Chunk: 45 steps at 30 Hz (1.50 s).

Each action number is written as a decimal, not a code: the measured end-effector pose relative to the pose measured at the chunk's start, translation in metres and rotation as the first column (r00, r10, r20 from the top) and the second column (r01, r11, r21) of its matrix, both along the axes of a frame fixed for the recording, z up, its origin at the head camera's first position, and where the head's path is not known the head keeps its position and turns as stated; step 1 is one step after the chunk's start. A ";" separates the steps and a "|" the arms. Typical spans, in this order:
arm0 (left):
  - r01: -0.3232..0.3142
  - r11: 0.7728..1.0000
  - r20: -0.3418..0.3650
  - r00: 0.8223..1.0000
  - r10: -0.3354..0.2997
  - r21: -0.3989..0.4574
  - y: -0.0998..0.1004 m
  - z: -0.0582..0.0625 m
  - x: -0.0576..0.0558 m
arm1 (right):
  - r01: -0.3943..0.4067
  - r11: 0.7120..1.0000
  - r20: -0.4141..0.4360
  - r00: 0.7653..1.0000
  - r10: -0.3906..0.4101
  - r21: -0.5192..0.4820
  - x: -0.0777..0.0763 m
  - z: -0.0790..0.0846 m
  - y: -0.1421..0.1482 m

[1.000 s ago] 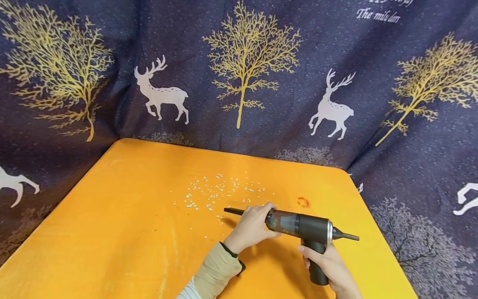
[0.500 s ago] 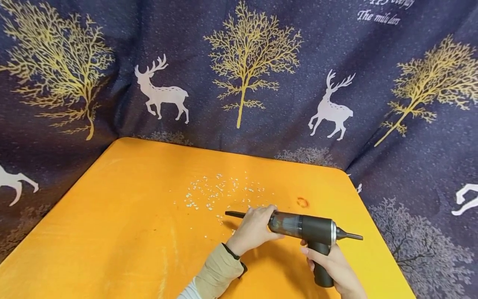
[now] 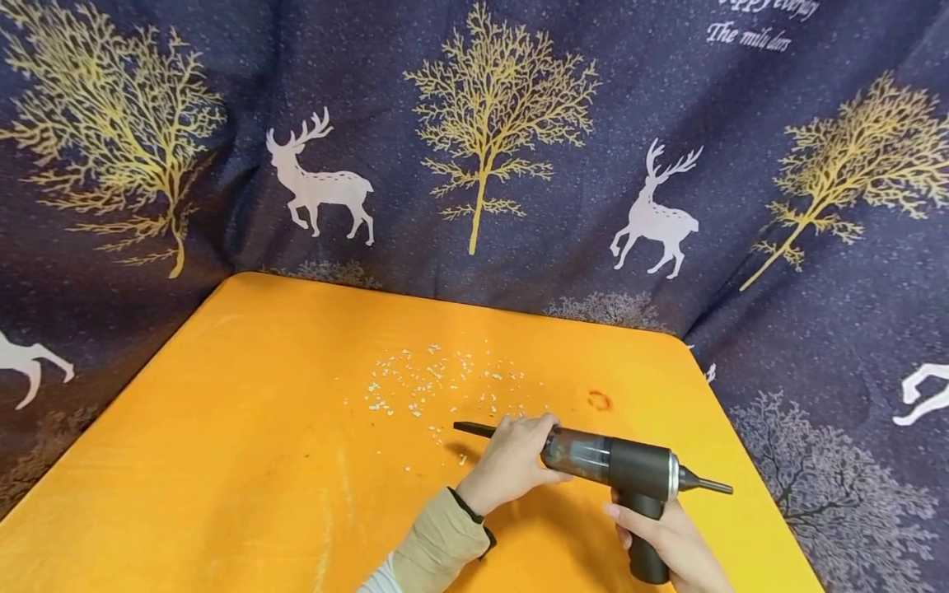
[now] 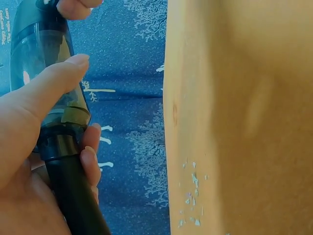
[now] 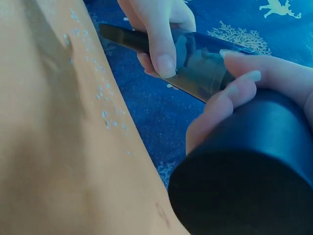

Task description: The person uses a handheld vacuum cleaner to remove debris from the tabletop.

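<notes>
A black handheld vacuum cleaner (image 3: 643,468) with a clear dust chamber is held over the table, its flat nozzle (image 3: 473,428) pointing left. My left hand (image 3: 513,461) grips its front end, around the base of the nozzle; in the left wrist view the thumb lies along the clear chamber (image 4: 49,49). My right hand (image 3: 670,539) is wrapped around the pistol-style handle (image 3: 647,552). From the vacuum's rear a thin pointed nozzle (image 3: 708,484) sticks out to the right. Small white scraps (image 3: 415,383) lie scattered beyond the flat nozzle.
The orange-covered table (image 3: 222,428) fills the lower view. A red ring-shaped mark (image 3: 599,400) shows on its right part. Behind it hangs a dark blue cloth (image 3: 385,99) printed with white deer and yellow trees, meeting the table's far and side edges.
Both hands have shifted slightly right and toward the near edge with the vacuum cleaner, its rear dipping lower in view. The scattered scraps look unchanged.
</notes>
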<state>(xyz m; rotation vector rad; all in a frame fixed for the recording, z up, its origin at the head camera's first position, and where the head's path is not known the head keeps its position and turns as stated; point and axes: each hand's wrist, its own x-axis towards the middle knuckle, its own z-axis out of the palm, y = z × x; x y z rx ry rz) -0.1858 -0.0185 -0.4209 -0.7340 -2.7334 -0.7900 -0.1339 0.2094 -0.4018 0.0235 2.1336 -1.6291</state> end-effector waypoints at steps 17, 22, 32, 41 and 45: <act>0.057 0.998 0.122 0.991 -0.058 0.007 0.017 -0.012 0.022 | 0.201 0.980 0.112 0.973 -0.200 0.011 0.030 -0.024 0.007; 0.047 0.999 0.070 0.996 -0.047 -0.004 0.018 -0.007 0.013 | 0.059 0.995 0.059 0.997 -0.054 -0.078 0.024 -0.018 0.011; 0.078 0.995 0.083 0.994 -0.073 -0.058 0.020 -0.009 0.006 | 0.068 0.991 0.080 0.995 -0.059 -0.113 0.020 -0.022 0.011; 0.135 0.988 0.132 0.984 -0.124 -0.075 0.024 -0.011 0.004 | 0.169 0.985 0.006 0.986 -0.169 -0.039 0.022 -0.032 0.013; 0.131 0.989 0.178 0.977 -0.117 -0.065 0.021 -0.013 0.007 | 0.178 0.984 0.037 0.983 -0.178 -0.003 0.023 -0.037 0.011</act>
